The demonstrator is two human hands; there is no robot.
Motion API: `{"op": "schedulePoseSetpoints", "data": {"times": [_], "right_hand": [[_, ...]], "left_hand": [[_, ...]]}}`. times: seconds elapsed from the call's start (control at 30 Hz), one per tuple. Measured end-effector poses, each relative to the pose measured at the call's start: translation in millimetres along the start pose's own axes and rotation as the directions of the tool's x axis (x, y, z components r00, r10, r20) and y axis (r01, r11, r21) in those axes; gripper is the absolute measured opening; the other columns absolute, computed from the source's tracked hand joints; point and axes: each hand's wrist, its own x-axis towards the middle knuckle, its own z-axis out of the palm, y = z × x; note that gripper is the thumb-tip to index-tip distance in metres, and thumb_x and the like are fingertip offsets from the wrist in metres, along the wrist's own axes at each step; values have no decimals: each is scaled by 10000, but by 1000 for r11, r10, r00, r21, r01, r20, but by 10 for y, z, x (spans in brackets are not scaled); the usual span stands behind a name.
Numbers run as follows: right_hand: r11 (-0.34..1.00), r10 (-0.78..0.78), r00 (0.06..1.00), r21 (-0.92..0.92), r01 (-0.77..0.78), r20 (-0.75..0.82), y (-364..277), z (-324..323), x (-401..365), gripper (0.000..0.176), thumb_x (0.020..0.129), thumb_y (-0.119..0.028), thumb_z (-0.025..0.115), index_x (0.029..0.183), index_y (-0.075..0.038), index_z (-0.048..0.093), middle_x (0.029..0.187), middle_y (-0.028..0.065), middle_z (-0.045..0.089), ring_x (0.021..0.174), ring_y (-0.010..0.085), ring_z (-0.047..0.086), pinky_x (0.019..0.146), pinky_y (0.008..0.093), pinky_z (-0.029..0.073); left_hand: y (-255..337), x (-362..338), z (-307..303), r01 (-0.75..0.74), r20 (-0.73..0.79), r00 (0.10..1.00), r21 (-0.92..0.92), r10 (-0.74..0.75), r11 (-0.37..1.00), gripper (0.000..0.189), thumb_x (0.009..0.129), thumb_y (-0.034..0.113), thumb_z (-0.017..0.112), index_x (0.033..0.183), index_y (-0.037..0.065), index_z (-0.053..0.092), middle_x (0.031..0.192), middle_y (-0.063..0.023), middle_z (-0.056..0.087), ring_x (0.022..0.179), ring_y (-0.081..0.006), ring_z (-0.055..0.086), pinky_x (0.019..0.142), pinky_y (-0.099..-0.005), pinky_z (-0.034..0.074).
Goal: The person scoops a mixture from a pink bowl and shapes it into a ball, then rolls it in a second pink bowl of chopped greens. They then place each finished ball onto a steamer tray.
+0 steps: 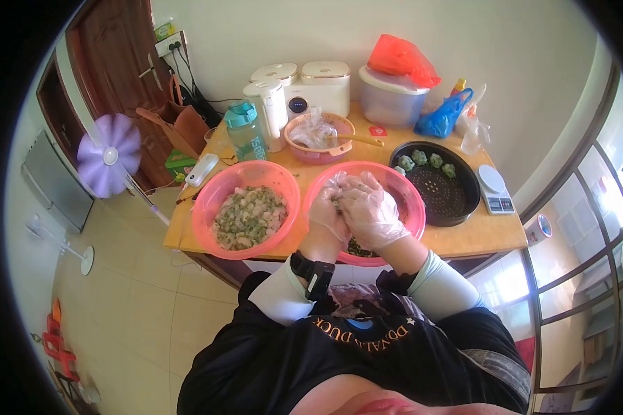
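- My left hand point(327, 213) and right hand point(375, 216), in clear gloves, meet over the right pink bowl point(417, 211); the fingers are curled, but I cannot tell whether they grasp anything.
- The black pan point(439, 202) sits on the bench point(474, 236), to the right of this bowl; my right hand is nearer.
- Green balls point(435, 160) line the pan's far side; being roundish, they show no clear long axis.
- My hands hide most of the bowl's contents; dark green bits point(356, 247) show below them.

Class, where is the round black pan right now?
In the head view, the black pan is at right on the table, between a pink basin and the white scale.
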Motion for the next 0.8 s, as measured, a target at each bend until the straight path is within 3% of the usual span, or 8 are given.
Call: {"op": "schedulePoseSetpoints", "data": {"times": [0.17,0.23,0.3,0.37,0.5,0.7,0.77,0.8], "right_hand": [[999,45,999,-16,-45,-22,0,-199,94,268,814,-139,663,1072,-104,726,1117,113,718,1156,317,639,1040,461,472],[992,-26,985,117,46,-173,77,-275,59,152,805,-102,673,936,-86,748,1061,133,715,1084,348,647,964,502,492],[976,124,965,204,-77,-231,-45,-327,66,95,802,-107,687,874,-90,747,956,125,714,960,345,665,848,479,522],[933,314,946,158,-322,78,-99,-362,52,159,848,-175,641,939,-105,752,893,132,697,879,342,685,781,495,535],[969,218,971,96,-227,95,6,-120,18,172,847,-164,641,982,-106,730,873,143,687,795,357,685,724,501,531],[948,235,909,-289,-135,345,-127,-268,189,174,859,-165,626,985,-127,739,843,148,690,750,350,668,696,463,539],[962,253,960,76,-263,121,-146,-386,191,212,860,-157,629,1051,-91,691,923,142,694,844,344,680,728,488,550],[962,253,959,76,-264,125,-158,-371,212,212,860,-157,629,1051,-91,691,923,142,694,844,344,680,728,488,550]], "left_hand": [[5,-21,96,-40,-72,997,-36,38,999,119,954,64,518,1044,62,596,1000,-74,637,958,-210,645,877,-336,551],[35,-28,147,-80,-103,992,-64,73,995,84,983,103,549,1043,60,589,987,-69,628,936,-198,636,853,-325,545],[56,-42,199,-95,-105,991,-72,87,993,149,1020,209,586,1041,61,588,969,-64,617,892,-184,611,811,-328,532],[57,-41,197,-61,-38,998,-116,57,991,166,1029,228,577,1042,63,590,951,-63,612,872,-182,600,797,-333,527],[1,0,105,-9,58,998,-74,13,997,243,1064,305,525,1044,73,595,940,-72,618,898,-193,608,815,-351,532],[-22,66,-137,36,34,999,-65,-33,997,376,1088,421,433,1185,88,580,1016,-62,657,971,-227,654,927,-400,550],[1,-104,174,-15,-28,999,7,15,1000,351,1085,398,445,1125,81,590,1017,-74,658,958,-225,658,902,-388,555],[7,-195,313,-56,-90,994,80,64,995,334,1083,376,458,1065,74,600,1017,-86,660,946,-224,662,877,-376,560]]}}
